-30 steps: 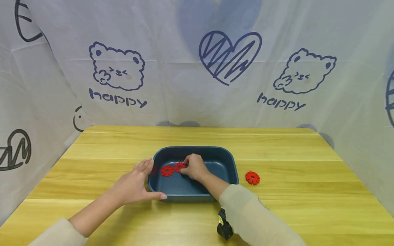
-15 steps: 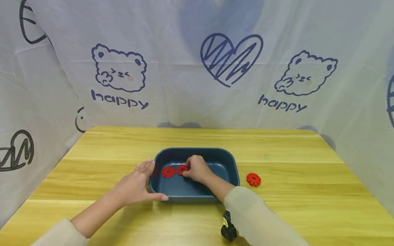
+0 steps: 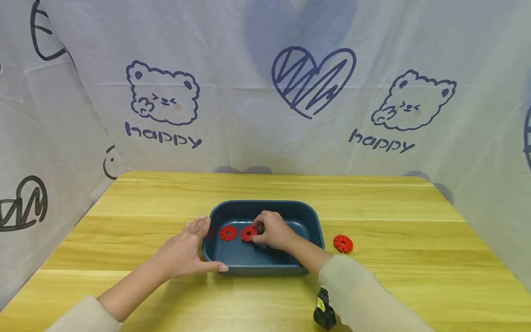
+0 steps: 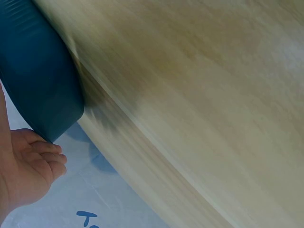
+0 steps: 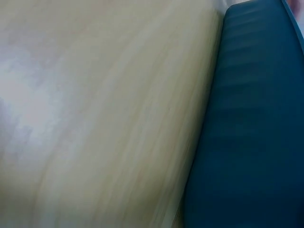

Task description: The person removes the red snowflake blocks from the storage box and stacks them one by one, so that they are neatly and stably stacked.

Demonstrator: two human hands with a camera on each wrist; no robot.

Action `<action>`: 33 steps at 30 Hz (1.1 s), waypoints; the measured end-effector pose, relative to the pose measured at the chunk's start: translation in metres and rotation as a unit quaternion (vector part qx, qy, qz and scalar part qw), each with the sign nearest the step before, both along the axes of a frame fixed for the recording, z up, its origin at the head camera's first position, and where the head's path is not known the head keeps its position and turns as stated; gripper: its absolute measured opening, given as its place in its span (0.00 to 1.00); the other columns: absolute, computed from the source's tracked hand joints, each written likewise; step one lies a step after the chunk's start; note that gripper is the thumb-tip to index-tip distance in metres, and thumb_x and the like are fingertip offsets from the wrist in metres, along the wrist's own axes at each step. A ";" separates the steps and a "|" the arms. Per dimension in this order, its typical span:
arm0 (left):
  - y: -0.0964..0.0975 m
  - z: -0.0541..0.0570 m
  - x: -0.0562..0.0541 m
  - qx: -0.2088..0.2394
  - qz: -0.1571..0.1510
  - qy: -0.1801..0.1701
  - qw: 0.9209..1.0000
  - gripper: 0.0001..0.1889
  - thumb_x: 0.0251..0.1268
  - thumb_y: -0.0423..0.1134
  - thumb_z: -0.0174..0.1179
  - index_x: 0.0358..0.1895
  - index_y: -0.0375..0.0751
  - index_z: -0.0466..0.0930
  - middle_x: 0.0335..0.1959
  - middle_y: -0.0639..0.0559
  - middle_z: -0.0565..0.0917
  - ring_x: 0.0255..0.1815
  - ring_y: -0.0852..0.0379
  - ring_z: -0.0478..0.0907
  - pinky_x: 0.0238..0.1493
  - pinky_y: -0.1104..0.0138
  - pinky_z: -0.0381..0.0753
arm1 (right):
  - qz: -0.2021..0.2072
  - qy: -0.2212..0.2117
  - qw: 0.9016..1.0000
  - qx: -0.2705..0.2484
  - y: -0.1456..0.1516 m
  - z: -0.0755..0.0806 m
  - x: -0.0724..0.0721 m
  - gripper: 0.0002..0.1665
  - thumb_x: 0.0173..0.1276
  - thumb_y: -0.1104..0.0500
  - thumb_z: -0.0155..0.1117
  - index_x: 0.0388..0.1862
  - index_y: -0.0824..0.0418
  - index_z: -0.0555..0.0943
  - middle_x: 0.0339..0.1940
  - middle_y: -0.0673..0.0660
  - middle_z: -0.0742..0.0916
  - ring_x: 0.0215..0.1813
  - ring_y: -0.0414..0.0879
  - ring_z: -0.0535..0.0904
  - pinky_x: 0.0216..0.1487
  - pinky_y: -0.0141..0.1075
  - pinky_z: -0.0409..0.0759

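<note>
My right hand [image 3: 277,232] reaches into a dark blue rectangular bin [image 3: 271,270]. Thumb and forefinger pinch the right edge of a red notched building disc [image 3: 247,233], close over the bin's floor. A second red notched disc [image 3: 228,233] lies inside, just left of it. At the bin's left end, my left hand [image 3: 188,251] rests with fingers straight along the far-left rim and thumb across the front-left corner. The left wrist view shows its fingertips [image 4: 56,161] at the bin's corner. The right wrist view catches only the bin's outer wall [image 5: 251,118] and the table, without the hand.
Outside the bin to the right, another red notched disc [image 3: 343,243] lies on the wood-grain table [image 3: 394,276]. A small black device [image 3: 324,310] hangs at the right sleeve. White cloth [image 3: 232,129] with drawn bears and a heart encloses the table's back and sides.
My right hand has shifted right and slightly nearer within the bin, drawing the disc a little away from the other one. The left hand stays at the bin's end. The view has drifted slightly.
</note>
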State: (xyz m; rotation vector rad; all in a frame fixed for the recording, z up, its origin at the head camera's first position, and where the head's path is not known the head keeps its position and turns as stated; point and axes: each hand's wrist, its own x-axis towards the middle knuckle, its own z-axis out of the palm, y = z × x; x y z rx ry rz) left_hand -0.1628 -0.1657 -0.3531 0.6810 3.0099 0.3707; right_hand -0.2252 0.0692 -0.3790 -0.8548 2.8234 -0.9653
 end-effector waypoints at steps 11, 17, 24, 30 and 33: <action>0.000 -0.001 -0.001 -0.002 0.002 0.005 1.000 0.61 0.41 0.74 0.59 0.69 0.26 0.54 0.69 0.29 0.59 0.67 0.28 0.58 0.57 0.42 0.70 | 0.030 0.039 0.998 -0.034 0.013 0.007 0.011 0.13 0.51 0.61 0.72 0.35 0.67 0.83 0.28 0.54 0.80 0.31 0.42 0.74 0.33 0.25 0.74; 0.000 -0.001 -0.001 -0.004 0.004 0.002 1.000 0.61 0.41 0.74 0.59 0.69 0.27 0.53 0.69 0.29 0.59 0.67 0.28 0.57 0.57 0.41 0.70 | 0.030 0.046 0.998 -0.044 0.020 0.013 0.019 0.13 0.52 0.62 0.72 0.36 0.67 0.83 0.30 0.56 0.81 0.33 0.45 0.75 0.34 0.25 0.74; 0.000 -0.001 0.000 -0.005 0.002 0.009 1.000 0.61 0.41 0.73 0.60 0.69 0.26 0.55 0.69 0.29 0.59 0.67 0.29 0.58 0.57 0.41 0.70 | 0.033 0.063 0.996 -0.062 0.030 0.011 0.027 0.13 0.52 0.64 0.71 0.36 0.67 0.82 0.32 0.60 0.82 0.35 0.51 0.77 0.37 0.36 0.80; 0.000 -0.001 0.000 -0.002 0.005 0.011 1.000 0.61 0.40 0.73 0.60 0.68 0.26 0.55 0.69 0.30 0.59 0.67 0.29 0.58 0.57 0.41 0.70 | 0.025 0.093 0.993 -0.071 0.041 0.012 0.032 0.14 0.51 0.63 0.72 0.37 0.66 0.82 0.30 0.57 0.81 0.34 0.50 0.76 0.36 0.35 0.80; 0.000 -0.001 0.000 -0.002 0.005 0.009 1.000 0.61 0.40 0.73 0.60 0.69 0.26 0.55 0.69 0.30 0.59 0.68 0.29 0.58 0.57 0.41 0.69 | 0.019 0.104 0.992 -0.070 0.046 0.011 0.033 0.14 0.51 0.62 0.73 0.37 0.66 0.82 0.30 0.56 0.81 0.34 0.49 0.76 0.35 0.35 0.80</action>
